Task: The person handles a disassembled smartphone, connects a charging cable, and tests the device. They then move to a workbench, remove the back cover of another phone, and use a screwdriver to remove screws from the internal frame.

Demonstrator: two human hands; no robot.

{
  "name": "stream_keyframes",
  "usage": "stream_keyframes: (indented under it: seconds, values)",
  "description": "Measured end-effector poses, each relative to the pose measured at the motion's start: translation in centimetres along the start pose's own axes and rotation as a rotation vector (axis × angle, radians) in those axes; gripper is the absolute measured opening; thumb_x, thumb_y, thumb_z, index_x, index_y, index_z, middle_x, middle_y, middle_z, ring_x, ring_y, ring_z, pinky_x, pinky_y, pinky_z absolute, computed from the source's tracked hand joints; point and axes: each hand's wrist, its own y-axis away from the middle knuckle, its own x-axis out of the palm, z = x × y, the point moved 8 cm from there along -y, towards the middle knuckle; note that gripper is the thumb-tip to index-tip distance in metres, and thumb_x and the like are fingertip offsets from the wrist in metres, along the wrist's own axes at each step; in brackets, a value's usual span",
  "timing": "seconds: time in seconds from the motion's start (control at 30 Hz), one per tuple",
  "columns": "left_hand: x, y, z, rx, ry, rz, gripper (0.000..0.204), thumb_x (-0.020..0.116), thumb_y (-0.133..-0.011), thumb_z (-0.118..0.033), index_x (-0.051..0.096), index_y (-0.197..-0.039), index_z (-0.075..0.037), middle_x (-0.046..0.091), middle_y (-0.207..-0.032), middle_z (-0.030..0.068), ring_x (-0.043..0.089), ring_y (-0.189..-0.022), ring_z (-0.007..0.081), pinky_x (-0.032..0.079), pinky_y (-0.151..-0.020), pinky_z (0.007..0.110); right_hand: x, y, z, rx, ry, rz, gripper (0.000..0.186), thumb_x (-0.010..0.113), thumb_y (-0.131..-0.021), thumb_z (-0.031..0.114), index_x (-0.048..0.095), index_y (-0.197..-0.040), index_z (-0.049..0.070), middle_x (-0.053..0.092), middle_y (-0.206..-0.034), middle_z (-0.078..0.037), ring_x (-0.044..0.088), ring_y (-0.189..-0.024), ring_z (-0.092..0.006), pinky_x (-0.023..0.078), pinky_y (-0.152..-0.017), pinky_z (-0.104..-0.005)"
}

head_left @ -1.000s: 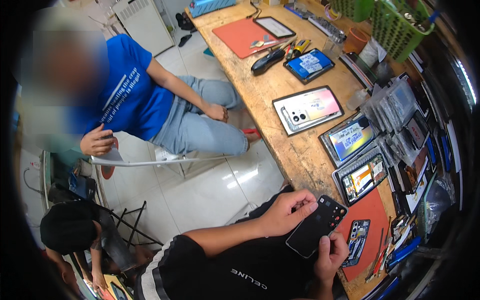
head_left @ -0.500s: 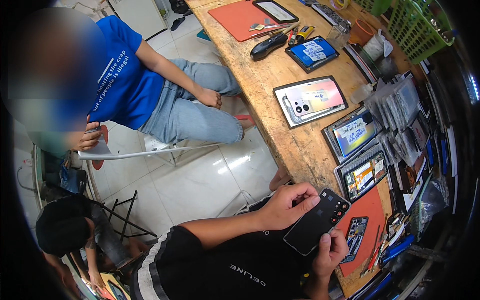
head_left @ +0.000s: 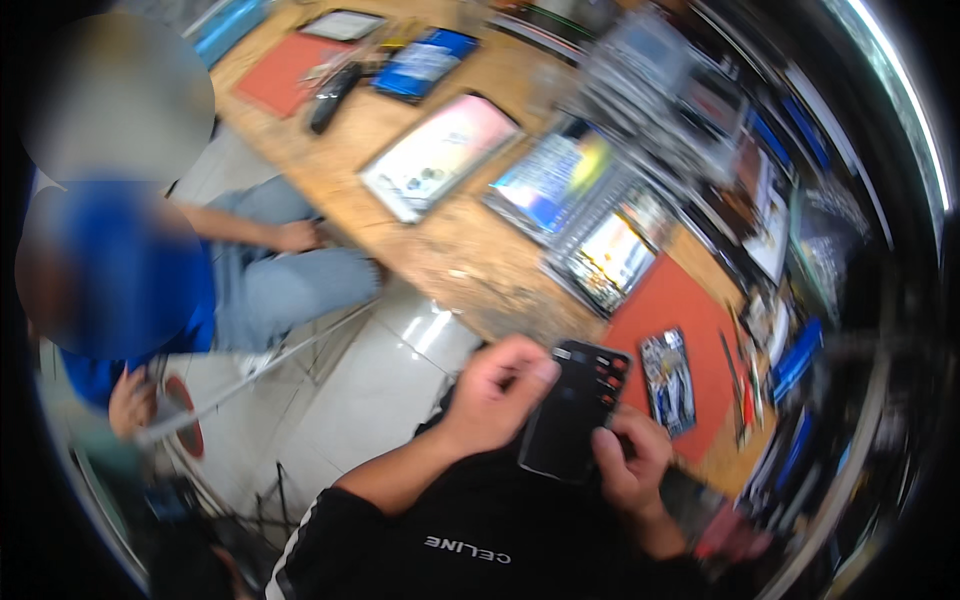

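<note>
A black phone back cover (head_left: 568,415) is held up in front of my chest, its camera openings toward the upper right. Along the cover's upper left edge, my left hand (head_left: 495,392) is closed, thumb and forefinger pinched together at the panel; whether something small is between them is too blurred to tell. My right hand (head_left: 635,462) grips the lower right edge, with its thumb on the near face and its fingers behind. Just beyond that hand, an opened phone (head_left: 668,380) with bare inner parts lies on a red mat (head_left: 640,318).
Several phones line the wooden bench (head_left: 440,258), among them a pink-backed phone (head_left: 440,152) and an opened phone (head_left: 612,252). Thin tools (head_left: 742,385) lie at the mat's right. Stacked plastic sleeves (head_left: 650,75) stand behind. A seated person in blue (head_left: 190,270) is at the left.
The whole view has swung and blurred, shifting the bench leftward in the picture. Both hands still hold the cover, which now stands more upright.
</note>
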Motion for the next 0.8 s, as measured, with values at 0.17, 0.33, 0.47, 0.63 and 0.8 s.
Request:
stream_keyframes:
  seconds: [0.17, 0.33, 0.47, 0.63, 0.8]
  values:
    - [1.6, 0.3, 0.9, -0.002, 0.048, 0.047, 0.012, 0.059, -0.105, -0.013, 0.062, -0.100, -0.001, 0.060, -0.087, -0.0012, 0.051, -0.081, 0.0041, 0.043, -0.072, 0.022, -1.5, 1.4, -0.6, 0.005, -0.054, -0.073, 0.009, 0.069, -0.091, -0.001, 0.063, -0.087, -0.004, 0.060, -0.074, -0.010, 0.055, -0.058, -0.0173, 0.041, -0.053, -0.0306]
    - [4.3, 1.4, 2.2, -0.089, 0.053, 0.204, 0.018, 0.062, -0.104, -0.015, 0.065, -0.108, 0.002, 0.068, -0.095, 0.0024, 0.058, -0.084, 0.0054, 0.047, -0.074, 0.023, -2.6, 2.8, -1.7, 0.065, -0.134, -0.161, 0.010, 0.068, -0.093, 0.000, 0.062, -0.087, -0.003, 0.059, -0.073, -0.008, 0.053, -0.058, -0.0141, 0.040, -0.053, -0.0294]
    - [6.4, 2.0, 2.1, -0.132, -0.078, 0.317, 0.020, 0.065, -0.102, -0.013, 0.065, -0.115, 0.003, 0.070, -0.098, 0.0026, 0.060, -0.087, 0.0037, 0.049, -0.075, 0.023, -3.9, 3.3, -2.1, 0.107, -0.206, -0.229, 0.007, 0.068, -0.095, 0.002, 0.066, -0.092, -0.004, 0.059, -0.074, -0.007, 0.056, -0.061, -0.0135, 0.043, -0.056, -0.0282]
    - [7.4, 0.8, 2.5, -0.206, 0.191, 0.203, 0.031, 0.054, -0.109, -0.026, 0.052, -0.126, 0.001, 0.070, -0.096, 0.0102, 0.066, -0.071, 0.0113, 0.054, -0.060, 0.025, -5.6, 3.4, -1.0, -0.042, -0.155, -0.192, 0.012, 0.066, -0.096, 0.002, 0.068, -0.105, -0.006, 0.066, -0.079, -0.010, 0.063, -0.067, -0.0149, 0.049, -0.061, -0.0271]
    - [9.5, -0.8, 2.6, -0.207, 0.046, 0.222, 0.031, 0.049, -0.111, -0.028, 0.047, -0.126, -0.001, 0.068, -0.091, 0.0119, 0.065, -0.062, 0.0146, 0.050, -0.048, 0.023, -7.8, 4.9, -1.5, 0.030, -0.031, -0.322, 0.016, 0.069, -0.088, -0.004, 0.070, -0.104, -0.005, 0.069, -0.083, -0.012, 0.067, -0.070, -0.0184, 0.051, -0.062, -0.0301]
